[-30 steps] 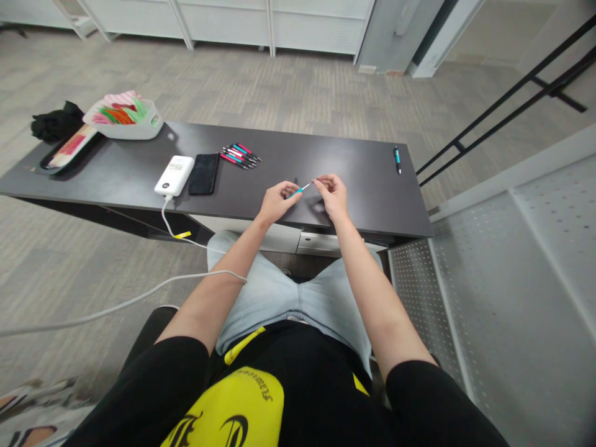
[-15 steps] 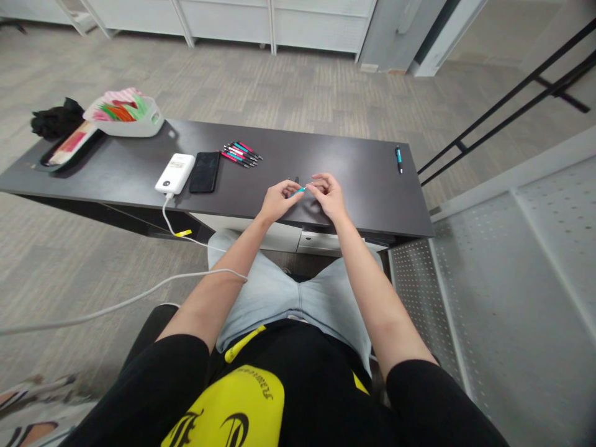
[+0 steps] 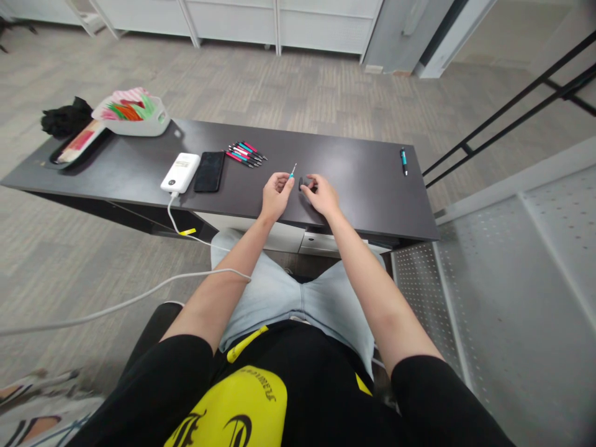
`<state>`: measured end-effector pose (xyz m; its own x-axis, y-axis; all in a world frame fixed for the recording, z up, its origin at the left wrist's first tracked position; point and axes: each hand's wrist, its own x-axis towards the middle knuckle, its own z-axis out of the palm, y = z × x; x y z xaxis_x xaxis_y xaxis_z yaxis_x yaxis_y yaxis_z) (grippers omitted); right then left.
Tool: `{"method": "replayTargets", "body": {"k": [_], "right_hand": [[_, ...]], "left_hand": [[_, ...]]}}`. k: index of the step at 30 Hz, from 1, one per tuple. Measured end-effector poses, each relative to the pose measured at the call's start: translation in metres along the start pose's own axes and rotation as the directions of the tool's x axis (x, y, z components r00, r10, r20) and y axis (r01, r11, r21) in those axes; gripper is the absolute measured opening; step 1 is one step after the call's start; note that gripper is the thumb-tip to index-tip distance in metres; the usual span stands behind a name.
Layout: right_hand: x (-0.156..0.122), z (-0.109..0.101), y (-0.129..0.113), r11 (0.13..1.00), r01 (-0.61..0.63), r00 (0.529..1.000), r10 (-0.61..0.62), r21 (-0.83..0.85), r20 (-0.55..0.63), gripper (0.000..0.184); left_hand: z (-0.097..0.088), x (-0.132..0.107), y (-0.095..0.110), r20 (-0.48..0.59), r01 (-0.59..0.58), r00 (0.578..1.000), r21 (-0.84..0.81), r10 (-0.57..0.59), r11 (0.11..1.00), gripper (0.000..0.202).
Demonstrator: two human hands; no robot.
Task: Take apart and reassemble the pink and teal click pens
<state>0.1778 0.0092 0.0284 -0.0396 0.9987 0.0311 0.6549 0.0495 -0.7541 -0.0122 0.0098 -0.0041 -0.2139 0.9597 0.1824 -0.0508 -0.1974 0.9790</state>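
Observation:
In my left hand [image 3: 275, 195] I pinch the blue part of a disassembled pen [image 3: 292, 172], and a thin pale refill sticks up from it. My right hand [image 3: 322, 194] is just to the right, thumb and fingers curled in at a small black pen part [image 3: 300, 184] on the desk. The fingertips appear to touch that part, though they hide some of it. Left of my hands, a pile of several red, blue and white pens [image 3: 246, 154] lies on the desk. One blue and black pen [image 3: 404, 161] lies alone near the right edge.
The dark desk [image 3: 363, 186] spans the view before my knees. Left on it are a black phone [image 3: 209, 172], a white power bank [image 3: 180, 173] with a cable [image 3: 139, 297] over my left forearm, a white basket [image 3: 139, 126], a black tray [image 3: 77, 155] and black cloth [image 3: 67, 118].
My hands have parted. The left hand has tipped the blue pen part upright, so the refill shows. My right hand has let go of it and come down to the black part.

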Motion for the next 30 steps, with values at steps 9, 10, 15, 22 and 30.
{"method": "replayTargets", "body": {"k": [9, 10, 15, 22, 30], "right_hand": [[0.0, 0.002, -0.012, 0.984, 0.024, 0.999, -0.019, -0.177, 0.029, 0.049], [0.0, 0.002, -0.007, 0.991, 0.03, 0.999, -0.028, -0.129, 0.023, 0.049], [0.011, 0.001, 0.015, 0.975, 0.05, 0.999, -0.046, 0.214, -0.023, 0.042], [0.014, -0.007, 0.043, 0.759, 0.061, 0.986, 0.055, 0.649, -0.156, 0.047], [0.009, -0.006, 0.042, 0.722, 0.123, 0.963, 0.078, 0.681, -0.257, 0.071]], "left_hand": [[0.001, 0.003, -0.001, 0.008, 0.015, 1.0, 0.021, -0.016, 1.0, 0.035], [0.001, 0.003, 0.0, 0.008, 0.019, 1.0, 0.024, -0.019, 1.0, 0.035], [0.0, 0.0, 0.001, 0.029, 0.019, 0.999, 0.059, -0.02, 0.998, 0.023], [-0.001, -0.003, 0.004, 0.128, -0.03, 0.992, 0.169, 0.008, 0.985, 0.017], [-0.003, -0.008, 0.012, 0.232, -0.067, 0.973, 0.274, 0.002, 0.959, 0.01]]}}
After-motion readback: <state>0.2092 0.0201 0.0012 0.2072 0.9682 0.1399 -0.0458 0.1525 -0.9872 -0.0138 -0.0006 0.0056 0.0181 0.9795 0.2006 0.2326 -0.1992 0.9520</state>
